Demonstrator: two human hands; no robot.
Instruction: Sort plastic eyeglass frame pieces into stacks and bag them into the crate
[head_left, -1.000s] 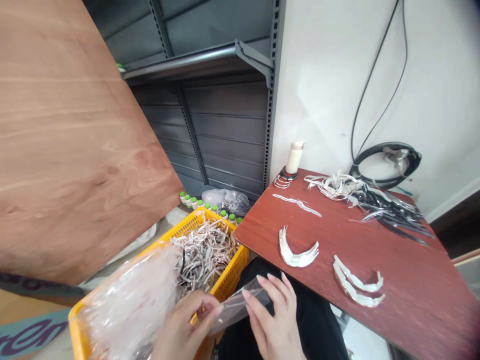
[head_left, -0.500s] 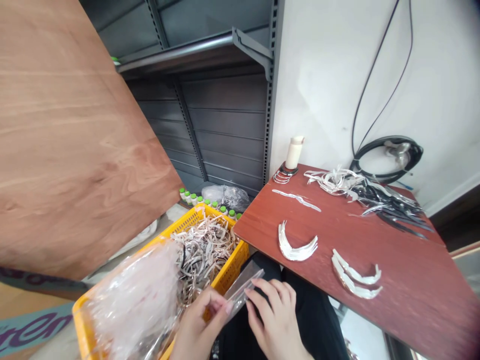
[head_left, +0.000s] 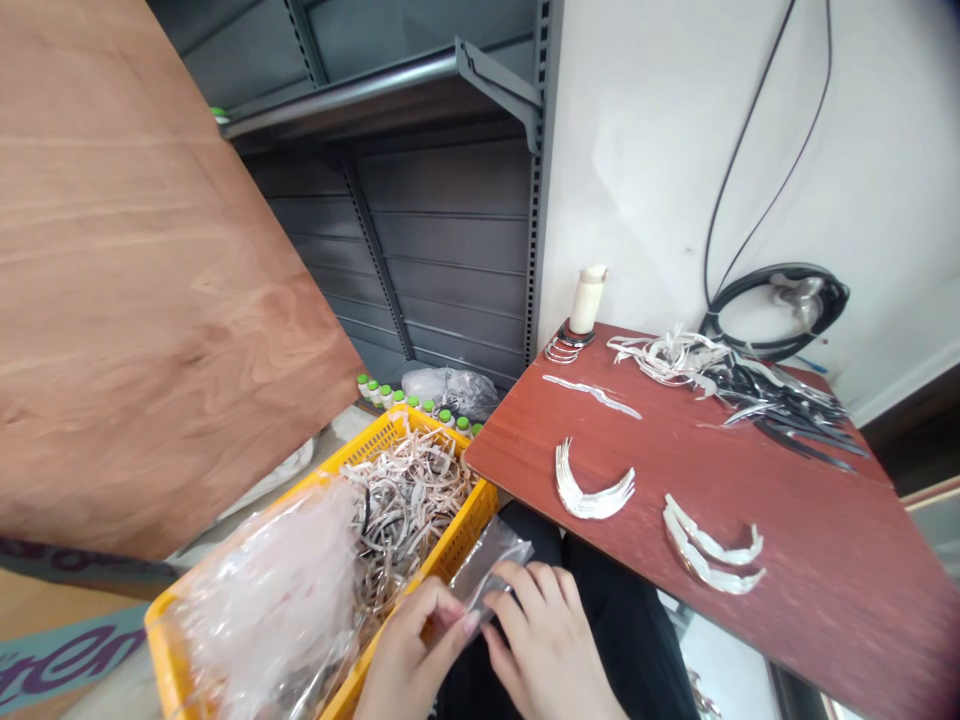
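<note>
Red-brown table (head_left: 787,520) bearing curved white headband pieces (head_left: 592,490); yellow crate (head_left: 457,545) of headbands beside it. Below, the left hand (head_left: 409,655) and right hand (head_left: 551,650) together pinch a small clear plastic bag (head_left: 487,560) between fingertips, above the lap.

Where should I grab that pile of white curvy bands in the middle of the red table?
Probably pinch the stack of white curved bands at the thick middle of its bow, coming from above at the table's near edge. There the bands lie bunched together; at the left tips they fan apart and would likely slip loose.
</note>
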